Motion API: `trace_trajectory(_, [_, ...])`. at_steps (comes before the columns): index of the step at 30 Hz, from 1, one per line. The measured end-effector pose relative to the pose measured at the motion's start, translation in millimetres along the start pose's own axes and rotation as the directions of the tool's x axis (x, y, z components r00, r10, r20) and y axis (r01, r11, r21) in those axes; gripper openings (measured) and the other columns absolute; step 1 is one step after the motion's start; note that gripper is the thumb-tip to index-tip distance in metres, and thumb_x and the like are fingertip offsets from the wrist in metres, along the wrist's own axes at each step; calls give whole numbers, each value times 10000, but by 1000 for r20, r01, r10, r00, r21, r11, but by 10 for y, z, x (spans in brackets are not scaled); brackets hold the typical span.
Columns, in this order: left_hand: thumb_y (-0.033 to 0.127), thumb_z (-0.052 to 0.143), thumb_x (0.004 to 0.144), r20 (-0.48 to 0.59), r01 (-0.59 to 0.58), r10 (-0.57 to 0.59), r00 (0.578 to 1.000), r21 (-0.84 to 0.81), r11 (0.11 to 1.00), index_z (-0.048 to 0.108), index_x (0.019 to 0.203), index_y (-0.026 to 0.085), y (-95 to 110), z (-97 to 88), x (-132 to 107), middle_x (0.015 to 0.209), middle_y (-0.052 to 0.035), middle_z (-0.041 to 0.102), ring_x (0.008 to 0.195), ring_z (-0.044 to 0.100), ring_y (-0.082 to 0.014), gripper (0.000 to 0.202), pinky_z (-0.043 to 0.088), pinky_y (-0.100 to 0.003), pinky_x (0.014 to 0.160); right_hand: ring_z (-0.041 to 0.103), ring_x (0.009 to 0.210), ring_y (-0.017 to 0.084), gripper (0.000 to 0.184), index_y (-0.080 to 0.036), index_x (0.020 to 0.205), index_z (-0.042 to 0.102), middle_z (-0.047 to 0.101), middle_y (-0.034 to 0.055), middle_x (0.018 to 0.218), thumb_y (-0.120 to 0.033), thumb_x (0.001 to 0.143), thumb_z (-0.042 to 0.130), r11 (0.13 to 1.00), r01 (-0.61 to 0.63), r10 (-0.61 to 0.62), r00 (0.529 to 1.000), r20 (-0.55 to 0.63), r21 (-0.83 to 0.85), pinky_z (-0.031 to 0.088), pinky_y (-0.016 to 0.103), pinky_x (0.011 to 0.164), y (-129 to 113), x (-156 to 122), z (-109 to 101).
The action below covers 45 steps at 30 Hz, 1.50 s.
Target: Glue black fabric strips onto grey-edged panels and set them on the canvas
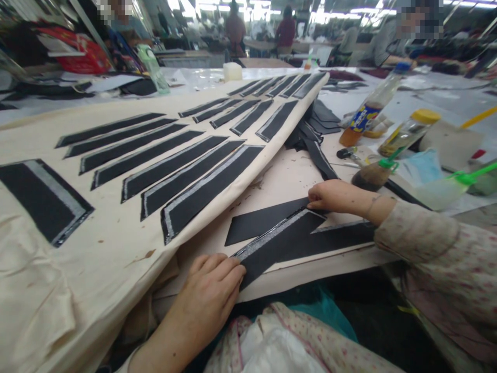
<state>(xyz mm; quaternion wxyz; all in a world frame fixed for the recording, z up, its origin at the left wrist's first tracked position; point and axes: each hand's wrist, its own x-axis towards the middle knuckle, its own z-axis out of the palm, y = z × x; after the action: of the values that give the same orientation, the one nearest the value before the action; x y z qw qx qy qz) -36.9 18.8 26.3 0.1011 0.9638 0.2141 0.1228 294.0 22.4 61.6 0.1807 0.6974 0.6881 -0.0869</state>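
A black leather-like strip [281, 243] with a shiny grey band along its upper edge lies slanted in front of me. My left hand [212, 287] has its fingers closed on the strip's near left end. At the far right end, my right hand [330, 197] pinches its corner, the fingertips partly hidden. Beneath and beside it are a plain black piece [256, 223] and another banded black piece [345, 235]. To the left, several black strips [217, 184] with grey edges lie in rows on a cream cloth [116, 217].
On the right stand a cola bottle [363, 119], a yellow-lidded jar [411, 129] and a green-topped bottle [375, 171] of dark liquid. Loose black pieces [310, 129] are heaped beside the cloth's edge. A pale green bottle [151, 67] stands at the back left. Other people are farther off.
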Motion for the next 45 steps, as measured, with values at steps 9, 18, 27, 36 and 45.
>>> trace_trajectory(9, [138, 441, 841, 1, 6, -6, 1000, 3, 1000, 586, 897, 220, -6, -15, 0, 892, 11, 641, 842, 511, -194, 176, 258, -341, 797, 604, 651, 182, 277, -182, 798, 688, 669, 71, 709, -371, 805, 486, 1000, 14, -15, 1000, -10, -13, 315, 251, 509, -11, -17, -2])
trace_trajectory(18, [138, 447, 837, 42, 13, -13, 999, 17, 1000, 587, 907, 217, -7, -14, -22, 893, 8, 642, 841, 516, -192, 175, 258, -344, 800, 613, 683, 199, 265, -190, 808, 684, 677, 71, 743, -374, 804, 493, 1000, -9, 9, 1000, -4, -5, 318, 259, 519, -7, -16, 2])
trace_trajectory(27, [140, 419, 858, 51, 13, -13, 999, -1, 1000, 595, 905, 214, -11, -51, -7, 893, 2, 649, 827, 517, -188, 196, 265, -347, 782, 607, 722, 213, 280, -203, 836, 671, 677, 70, 799, -403, 804, 478, 999, -40, 40, 998, 38, -15, 327, 262, 547, -10, 0, 0])
trace_trajectory(36, [157, 422, 875, 136, 74, -46, 990, -209, 975, 592, 979, 212, -100, -180, -61, 954, -6, 640, 907, 518, -176, 207, 332, -350, 847, 551, 636, 182, 291, -181, 796, 654, 643, 76, 726, -388, 831, 452, 999, -20, 23, 995, 92, -31, 307, 267, 555, 9, -3, 17])
trace_trajectory(45, [48, 359, 857, -30, 156, -187, 982, -436, 886, 599, 991, 151, -206, -396, -306, 1008, -50, 593, 973, 522, -138, 294, 414, -253, 879, 472, 562, 148, 291, -208, 792, 656, 622, 56, 704, -444, 815, 488, 996, -80, 84, 991, 108, -43, 297, 278, 566, 114, 79, 134])
